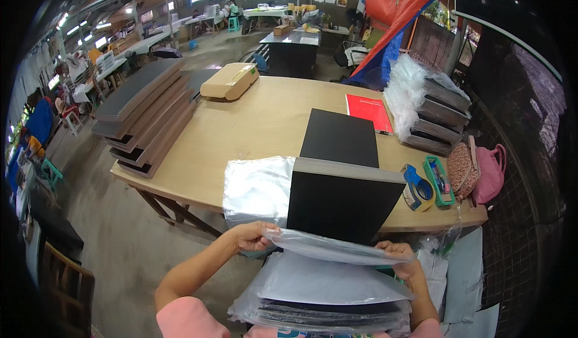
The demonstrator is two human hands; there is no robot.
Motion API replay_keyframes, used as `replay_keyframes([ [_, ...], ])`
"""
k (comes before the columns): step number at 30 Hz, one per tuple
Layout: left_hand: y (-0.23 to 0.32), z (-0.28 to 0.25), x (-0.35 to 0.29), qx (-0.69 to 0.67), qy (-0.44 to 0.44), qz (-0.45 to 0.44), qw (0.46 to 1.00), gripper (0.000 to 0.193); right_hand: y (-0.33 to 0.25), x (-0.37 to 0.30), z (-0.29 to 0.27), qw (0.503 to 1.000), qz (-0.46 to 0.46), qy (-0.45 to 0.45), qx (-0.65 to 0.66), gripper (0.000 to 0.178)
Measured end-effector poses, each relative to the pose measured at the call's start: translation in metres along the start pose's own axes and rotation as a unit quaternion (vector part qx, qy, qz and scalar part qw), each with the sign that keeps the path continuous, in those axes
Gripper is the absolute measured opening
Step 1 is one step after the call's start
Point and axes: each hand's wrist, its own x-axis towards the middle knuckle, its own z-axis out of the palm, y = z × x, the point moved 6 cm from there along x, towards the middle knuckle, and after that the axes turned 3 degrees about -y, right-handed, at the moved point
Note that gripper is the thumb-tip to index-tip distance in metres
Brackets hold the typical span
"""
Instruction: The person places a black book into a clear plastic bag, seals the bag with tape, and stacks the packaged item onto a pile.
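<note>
My left hand (255, 236) and my right hand (402, 258) are closed on opposite ends of a flat, pale, clear-plastic-covered piece (337, 248); whether anything lies inside the plastic I cannot tell. It is held just above a stack of plastic-wrapped flat pieces (331, 281) close to my body, with dark layers showing at the lower edge. Beyond my hands, a thick black book-like block (343, 202) stands on the table with its pale edge upward. Behind it lies a flat black panel (340, 136). A clear plastic bag (256, 187) sticks out at the block's left.
On the wooden table (271, 112) are stacked dark panels (144, 115), a tan box (230, 82), a red booklet (369, 113) and plastic-wrapped stacks (427, 106). At its right edge sit a tape dispenser (416, 187), a green basket (439, 181) and a pink bag (490, 172).
</note>
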Motion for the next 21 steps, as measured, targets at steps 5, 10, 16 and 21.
replay_keyframes([
  [5,-0.072,-0.06,0.026,0.002,0.088,-0.025,0.996,0.014,0.077,0.001,-0.029,0.991,0.037,0.011,-0.125,0.016],
  [10,-0.121,-0.162,0.068,0.068,0.17,0.01,0.983,0.027,0.157,0.035,-0.071,0.986,0.087,0.081,-0.116,0.015],
  [16,0.011,-0.005,-0.031,0.444,0.088,0.039,0.891,0.031,0.195,0.042,-0.102,0.973,0.082,0.145,-0.161,0.017],
  [21,0.139,-0.052,-0.089,0.54,0.611,0.347,0.463,0.015,0.178,0.054,-0.117,0.923,0.077,0.212,-0.312,0.017],
])
